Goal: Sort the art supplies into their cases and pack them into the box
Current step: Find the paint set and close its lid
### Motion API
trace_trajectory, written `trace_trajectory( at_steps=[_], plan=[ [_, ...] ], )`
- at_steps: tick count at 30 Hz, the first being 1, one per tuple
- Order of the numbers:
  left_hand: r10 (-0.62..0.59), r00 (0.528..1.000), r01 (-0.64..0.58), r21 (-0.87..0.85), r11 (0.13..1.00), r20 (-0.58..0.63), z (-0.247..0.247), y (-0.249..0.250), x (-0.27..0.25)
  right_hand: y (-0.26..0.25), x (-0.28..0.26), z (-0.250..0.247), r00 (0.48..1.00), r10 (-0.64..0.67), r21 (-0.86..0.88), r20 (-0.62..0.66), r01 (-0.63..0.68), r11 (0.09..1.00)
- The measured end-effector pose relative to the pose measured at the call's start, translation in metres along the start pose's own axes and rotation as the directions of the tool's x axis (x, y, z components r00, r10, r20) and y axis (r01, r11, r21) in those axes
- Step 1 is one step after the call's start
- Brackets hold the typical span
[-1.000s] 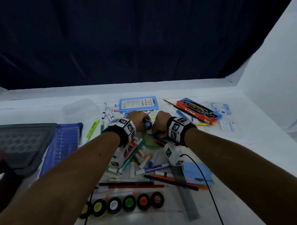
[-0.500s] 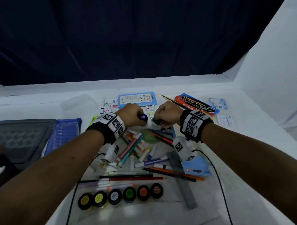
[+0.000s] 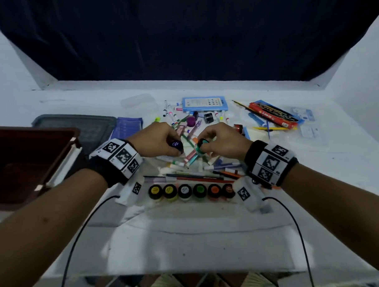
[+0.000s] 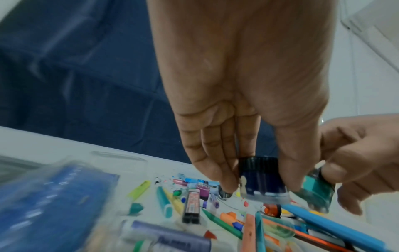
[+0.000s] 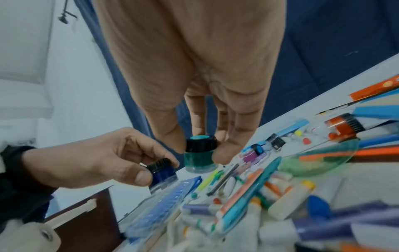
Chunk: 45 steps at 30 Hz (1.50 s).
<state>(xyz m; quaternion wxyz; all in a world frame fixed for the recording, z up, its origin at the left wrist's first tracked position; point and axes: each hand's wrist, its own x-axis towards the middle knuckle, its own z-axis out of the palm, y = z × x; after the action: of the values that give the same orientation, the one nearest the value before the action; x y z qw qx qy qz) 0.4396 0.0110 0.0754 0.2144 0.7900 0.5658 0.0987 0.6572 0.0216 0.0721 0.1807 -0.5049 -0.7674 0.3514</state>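
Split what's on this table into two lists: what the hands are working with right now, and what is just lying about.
In hand now:
- dark blue paint jar, in the left hand's grip
- teal paint jar, in the right hand's grip
- row of six paint jars, probably their set

Lying about:
- marker pile
- red pencil box
- blue card
- dark red box

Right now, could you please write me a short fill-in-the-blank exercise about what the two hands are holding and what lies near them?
1. The left hand grips a small paint jar filled with dark ____ paint.
2. The right hand pinches a jar of ____ paint.
3. The row of paint jars nearest the person counts ____ jars.
4. Both held jars have ____ screw caps.

Missing words: blue; teal; six; black
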Motion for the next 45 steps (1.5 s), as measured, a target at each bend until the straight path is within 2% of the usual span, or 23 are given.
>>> trace_trajectory(
  at_steps=[5, 8, 11, 16, 19, 28, 41, 45],
  plan=[
    [-0.042, 0.997, 0.039, -0.040, 0.998, -0.072, 0.010, -0.012, -0.064, -0.017, -0.027, 0.045, 0.992, -0.122, -0.139, 0.013, 0.123, 0.983],
    [-0.028, 0.997, 0.025, -0.036, 0.999, -0.076, 0.022, -0.015, -0.091, -0.022, -0.040, 0.066, 0.982, -0.173, -0.188, 0.080, 0.185, 0.964],
    [-0.022, 0.997, 0.023, 0.013, 1.000, -0.080, 0.035, -0.020, -0.108, -0.025, -0.049, 0.081, 0.969, -0.198, -0.231, 0.148, 0.228, 0.946],
    [0.003, 0.996, 0.000, 0.038, 0.999, -0.089, 0.050, -0.024, -0.126, -0.029, -0.060, 0.096, 0.944, -0.279, -0.286, 0.177, 0.321, 0.903],
    [0.013, 0.995, -0.007, 0.066, 0.998, -0.097, 0.057, -0.022, -0.131, -0.032, -0.065, 0.101, 0.931, -0.300, -0.321, 0.207, 0.354, 0.878],
    [-0.014, 0.998, 0.022, 0.159, 0.987, -0.056, 0.064, -0.019, -0.125, -0.036, -0.066, 0.115, 0.924, -0.247, -0.419, 0.291, 0.355, 0.836],
    [-0.007, 0.999, 0.000, 0.212, 0.977, 0.032, 0.061, -0.020, -0.117, -0.033, -0.061, 0.110, 0.926, -0.225, -0.429, 0.303, 0.343, 0.836],
    [0.010, 0.999, -0.016, 0.174, 0.985, 0.034, 0.049, -0.020, -0.111, -0.032, -0.057, 0.102, 0.931, -0.235, -0.395, 0.279, 0.335, 0.855]
  ],
)
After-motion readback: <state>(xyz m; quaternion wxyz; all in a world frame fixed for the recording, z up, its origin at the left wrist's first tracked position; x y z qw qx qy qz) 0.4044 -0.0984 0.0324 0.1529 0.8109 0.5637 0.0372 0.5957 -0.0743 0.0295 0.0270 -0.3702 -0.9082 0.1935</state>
